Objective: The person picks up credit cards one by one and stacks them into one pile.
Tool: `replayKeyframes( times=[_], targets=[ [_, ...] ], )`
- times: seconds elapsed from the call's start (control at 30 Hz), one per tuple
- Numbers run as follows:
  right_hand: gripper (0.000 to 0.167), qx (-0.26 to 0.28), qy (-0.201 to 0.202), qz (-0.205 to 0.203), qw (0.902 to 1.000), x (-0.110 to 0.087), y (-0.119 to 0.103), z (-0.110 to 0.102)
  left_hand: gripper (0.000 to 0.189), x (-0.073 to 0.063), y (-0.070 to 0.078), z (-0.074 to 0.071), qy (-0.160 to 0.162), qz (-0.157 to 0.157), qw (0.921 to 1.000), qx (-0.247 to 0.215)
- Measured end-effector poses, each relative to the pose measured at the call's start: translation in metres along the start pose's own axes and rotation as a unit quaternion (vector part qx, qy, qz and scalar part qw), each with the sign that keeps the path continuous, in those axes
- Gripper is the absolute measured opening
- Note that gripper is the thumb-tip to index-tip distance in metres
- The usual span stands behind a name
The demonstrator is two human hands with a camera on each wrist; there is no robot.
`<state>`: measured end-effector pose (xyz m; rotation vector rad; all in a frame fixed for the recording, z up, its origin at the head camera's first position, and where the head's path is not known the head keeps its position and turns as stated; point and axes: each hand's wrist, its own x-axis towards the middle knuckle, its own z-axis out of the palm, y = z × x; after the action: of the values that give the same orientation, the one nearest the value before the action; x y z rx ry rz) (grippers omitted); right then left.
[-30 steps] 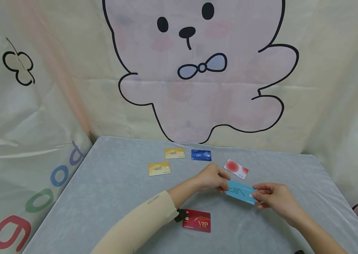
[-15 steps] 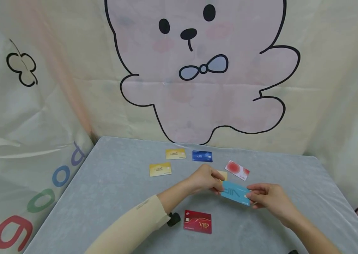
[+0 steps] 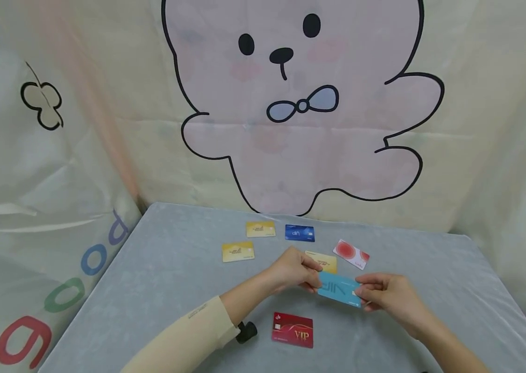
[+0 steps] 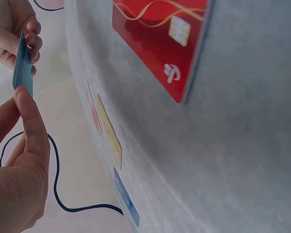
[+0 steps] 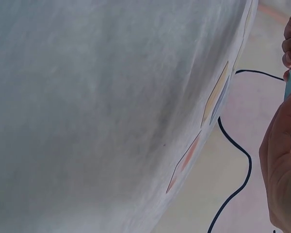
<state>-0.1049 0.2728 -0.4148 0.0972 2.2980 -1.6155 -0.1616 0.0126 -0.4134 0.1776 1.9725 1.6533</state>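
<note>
A light-blue card (image 3: 339,290) with dark lettering is held up above the table between both hands. My left hand (image 3: 294,270) pinches its left end between thumb and fingers, and my right hand (image 3: 391,298) pinches the right end. In the left wrist view the blue card (image 4: 24,68) appears nearly edge-on, raised off the cloth. Behind it lies a yellow card (image 3: 322,261), partly covered by my left fingers. A red VIP card (image 3: 293,330) lies nearer the front, below the held card.
Two more yellow cards (image 3: 238,252) lie at the back left of the grey cloth-covered table (image 3: 174,280). A dark-blue card (image 3: 299,233) and a white card with red circles (image 3: 351,254) lie toward the back. Behind the table hangs a curtain (image 3: 346,155) with a cartoon bear.
Both hands have shifted left together with the light-blue card. The yellow card behind it, hidden at first, has come into view. The view has tilted slightly upward.
</note>
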Motion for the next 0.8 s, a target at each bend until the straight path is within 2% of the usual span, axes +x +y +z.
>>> replayKeyframes(
  times=[0.27,0.5,0.8],
  targets=[
    [0.048,-0.003,-0.006,0.01,0.9999,0.0,-0.003,0.009,0.025,-0.01,-0.006,-0.006,0.0,0.007,0.9999,-0.008],
    [0.047,-0.012,0.005,0.022,0.9997,0.002,-0.009,0.019,0.021,-0.017,-0.011,-0.011,0.005,0.001,0.9997,-0.023],
    [0.048,-0.008,-0.016,0.008,0.9998,0.003,-0.011,0.029,0.021,-0.026,-0.017,-0.018,0.018,0.002,0.9995,-0.026]
  ],
)
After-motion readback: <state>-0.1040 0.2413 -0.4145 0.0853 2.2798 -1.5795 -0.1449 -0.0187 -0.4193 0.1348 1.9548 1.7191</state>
